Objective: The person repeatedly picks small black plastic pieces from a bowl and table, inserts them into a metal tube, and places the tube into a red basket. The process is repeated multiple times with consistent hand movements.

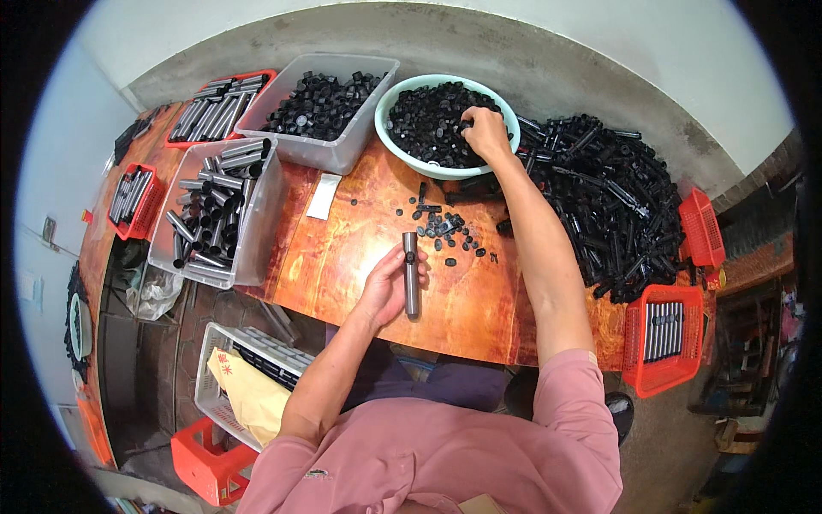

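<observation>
My left hand (387, 287) is closed round a grey metal tube (412, 295), held nearly upright in the picture above the table's front edge. A black piece with a small knob shows near the tube's upper end. Further off, my right hand (486, 135) reaches into a pale green basin (383, 137) heaped with small round black caps (428, 120). Its fingers are pinched on a small black cap (467, 124). Between the hands, several small black parts (445, 227) lie scattered on the wooden table (342, 248).
A big pile of black tubular parts (608, 206) covers the table's right. Left stand clear bins of black rings (321, 103) and metal tubes (210, 210). Red baskets (137, 206) hold more tubes; another red basket (664, 368) sits right. A white crate (218, 385) stands below the table.
</observation>
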{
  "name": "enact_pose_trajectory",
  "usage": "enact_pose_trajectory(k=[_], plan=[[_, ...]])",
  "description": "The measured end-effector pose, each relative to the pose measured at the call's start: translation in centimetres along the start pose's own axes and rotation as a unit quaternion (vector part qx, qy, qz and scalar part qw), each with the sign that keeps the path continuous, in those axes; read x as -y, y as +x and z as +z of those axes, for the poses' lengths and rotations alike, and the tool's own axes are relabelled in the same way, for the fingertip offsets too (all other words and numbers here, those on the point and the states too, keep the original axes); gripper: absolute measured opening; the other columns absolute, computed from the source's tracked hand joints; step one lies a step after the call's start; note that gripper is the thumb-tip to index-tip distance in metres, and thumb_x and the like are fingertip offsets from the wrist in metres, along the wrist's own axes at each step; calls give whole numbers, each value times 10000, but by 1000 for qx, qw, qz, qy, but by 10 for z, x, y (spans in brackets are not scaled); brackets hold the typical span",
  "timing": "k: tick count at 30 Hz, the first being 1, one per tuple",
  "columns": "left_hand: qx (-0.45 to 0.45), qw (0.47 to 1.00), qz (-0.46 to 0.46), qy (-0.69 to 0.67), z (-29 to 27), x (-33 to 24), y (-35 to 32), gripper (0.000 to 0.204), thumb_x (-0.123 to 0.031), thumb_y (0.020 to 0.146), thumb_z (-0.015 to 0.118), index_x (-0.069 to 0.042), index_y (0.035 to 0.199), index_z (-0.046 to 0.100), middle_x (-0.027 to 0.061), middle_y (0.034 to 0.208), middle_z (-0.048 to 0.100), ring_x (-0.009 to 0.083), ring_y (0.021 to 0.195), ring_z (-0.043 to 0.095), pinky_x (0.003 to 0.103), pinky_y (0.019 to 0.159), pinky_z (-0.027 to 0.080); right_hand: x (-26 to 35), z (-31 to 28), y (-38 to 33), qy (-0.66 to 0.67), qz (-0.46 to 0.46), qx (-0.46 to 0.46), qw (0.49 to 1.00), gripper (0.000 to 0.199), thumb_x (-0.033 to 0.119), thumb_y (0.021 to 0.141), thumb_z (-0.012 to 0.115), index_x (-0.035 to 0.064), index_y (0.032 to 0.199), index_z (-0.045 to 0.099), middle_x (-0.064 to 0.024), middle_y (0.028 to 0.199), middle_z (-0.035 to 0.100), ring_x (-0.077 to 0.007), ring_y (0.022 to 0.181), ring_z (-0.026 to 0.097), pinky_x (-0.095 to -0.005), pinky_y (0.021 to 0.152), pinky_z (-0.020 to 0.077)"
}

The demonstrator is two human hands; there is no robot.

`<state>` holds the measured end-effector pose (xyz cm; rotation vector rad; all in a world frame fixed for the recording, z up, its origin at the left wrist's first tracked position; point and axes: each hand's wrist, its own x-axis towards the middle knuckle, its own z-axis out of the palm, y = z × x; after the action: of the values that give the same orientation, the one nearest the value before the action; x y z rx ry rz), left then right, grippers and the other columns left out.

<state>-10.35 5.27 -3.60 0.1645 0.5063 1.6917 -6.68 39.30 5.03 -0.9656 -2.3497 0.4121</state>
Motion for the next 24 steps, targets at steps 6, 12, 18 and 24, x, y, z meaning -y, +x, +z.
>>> enact_pose_trajectory(k=[6, 12, 18, 24], plan=[[-10, 1000, 24, 4, -7, 0, 0, 277, -232, 1025, 557, -64, 1241, 514, 104, 1109, 616, 205, 928, 587, 359, 828, 520, 41, -46, -36, 140, 58, 104, 983, 337, 19, 757, 765, 26, 1094, 751, -217, 934, 750, -302, 767, 751, -412, 787, 581], [-12, 1000, 16, -2, -5, 1, 2, 304, -262, 1040, 539, 9, 1176, 558, 109, 1020, 608, 202, 909, 582, 343, 825, 525, 65, -53, -138, 94, -69, 293, 949, 315, 46, 749, 765, 10, 1061, 740, -216, 948, 735, -304, 821, 733, -395, 756, 578], [-6, 1000, 19, -10, -13, 2, 1, 334, -283, 1045, 536, 23, 1175, 569, 116, 999, 615, 208, 899, 601, 348, 824, 532, 86, -30, -206, 37, -93, 365, 926, 299, -7, 729, 694, 37, 1017, 758, -250, 967, 715, -396, 937, 699, -456, 840, 550], [-41, 998, 40, -9, -12, 4, 2, 360, -303, 1042, 539, 33, 1169, 567, 114, 957, 602, 205, 859, 583, 341, 809, 532, 55, -4, -214, 41, -134, 213, 967, 254, -15, 794, 675, -11, 1043, 723, -240, 1010, 675, -401, 985, 662, -467, 875, 530]])
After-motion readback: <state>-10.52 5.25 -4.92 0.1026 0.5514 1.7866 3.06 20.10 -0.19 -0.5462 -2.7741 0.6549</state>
